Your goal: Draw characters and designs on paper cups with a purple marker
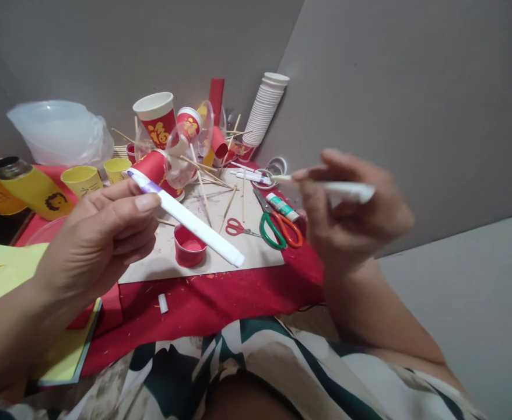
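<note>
My left hand (102, 233) pinches a white marker with a purple end (195, 227); its plain end slants down to the right over the board. My right hand (354, 210), raised at the right and slightly blurred, has its fingers closed round another white pen-like marker (347, 191). Below the left marker stands a small red cup (189, 248) on the pale board (151, 265). A short white cap (163, 303) lies on the red cloth near my lap.
Scissors with green and orange handles (288, 230), small red scissors (235, 227) and a glue stick (283, 206) lie right of centre. Behind are wooden sticks, a red patterned cup (157, 125) and stacked white cups (267, 108). Yellow paper (2, 274) lies left.
</note>
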Available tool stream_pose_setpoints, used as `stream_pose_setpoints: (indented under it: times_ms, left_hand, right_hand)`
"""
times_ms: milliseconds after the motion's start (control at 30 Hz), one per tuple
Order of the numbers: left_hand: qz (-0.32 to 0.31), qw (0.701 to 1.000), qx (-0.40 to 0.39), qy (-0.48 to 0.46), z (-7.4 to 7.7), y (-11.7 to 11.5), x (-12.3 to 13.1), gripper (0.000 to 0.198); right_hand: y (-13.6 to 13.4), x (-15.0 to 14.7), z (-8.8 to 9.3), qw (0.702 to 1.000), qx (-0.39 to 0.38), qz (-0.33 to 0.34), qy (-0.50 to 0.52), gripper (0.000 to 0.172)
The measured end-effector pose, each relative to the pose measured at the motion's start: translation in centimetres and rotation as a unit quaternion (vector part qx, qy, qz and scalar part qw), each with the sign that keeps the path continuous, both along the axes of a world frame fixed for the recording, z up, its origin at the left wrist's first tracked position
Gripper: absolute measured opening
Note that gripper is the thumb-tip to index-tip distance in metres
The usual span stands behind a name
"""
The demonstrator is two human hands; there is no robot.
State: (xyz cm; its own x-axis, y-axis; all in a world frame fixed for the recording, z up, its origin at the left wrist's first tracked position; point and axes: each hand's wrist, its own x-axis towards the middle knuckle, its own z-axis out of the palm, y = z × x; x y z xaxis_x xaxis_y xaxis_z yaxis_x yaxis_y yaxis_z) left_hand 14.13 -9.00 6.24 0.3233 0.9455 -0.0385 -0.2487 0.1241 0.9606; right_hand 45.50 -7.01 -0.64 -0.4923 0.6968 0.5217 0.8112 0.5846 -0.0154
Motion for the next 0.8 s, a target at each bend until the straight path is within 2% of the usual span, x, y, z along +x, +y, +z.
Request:
stream_pose_setpoints:
  times_ms: [100,200,300,400,567,700,800]
  left_hand:
    - [-0.043,0.999,-0.02,-0.011,-0.7,0.2,0.1,0.026]
    - [-0.076,0.996,-0.043,0.002,-1.2,0.0,0.4,0.025]
    - [-0.082,0.994,-0.051,0.042,-1.4,-0.5,0.7,0.027]
    - [-0.102,0.99,-0.044,0.084,-1.6,-0.7,0.8,0.022]
    - [-0.159,0.98,-0.055,0.108,-2.0,-0.2,0.6,0.023]
    - [-0.143,0.98,-0.075,0.115,-2.0,0.0,0.7,0.033]
    - [-0.152,0.978,-0.086,0.113,-2.2,0.3,0.7,0.03]
  right_hand:
    - [6.3,1.3,1.7,0.992,-0.071,-0.106,0.002,0.048]
    - [12.0,1.4,2.8,0.963,-0.13,-0.234,0.009,0.042]
    - [15.4,1.0,2.3,0.95,-0.143,-0.276,0.005,0.035]
    - [17.7,0.8,0.7,0.931,-0.188,-0.312,-0.021,0.029]
    - [20.9,2.4,-1.9,0.91,-0.249,-0.323,-0.076,0.04]
    - [22.1,4.3,-3.4,0.924,-0.263,-0.265,-0.086,0.039]
    - [22.5,5.1,-4.2,0.929,-0.27,-0.234,-0.095,0.036]
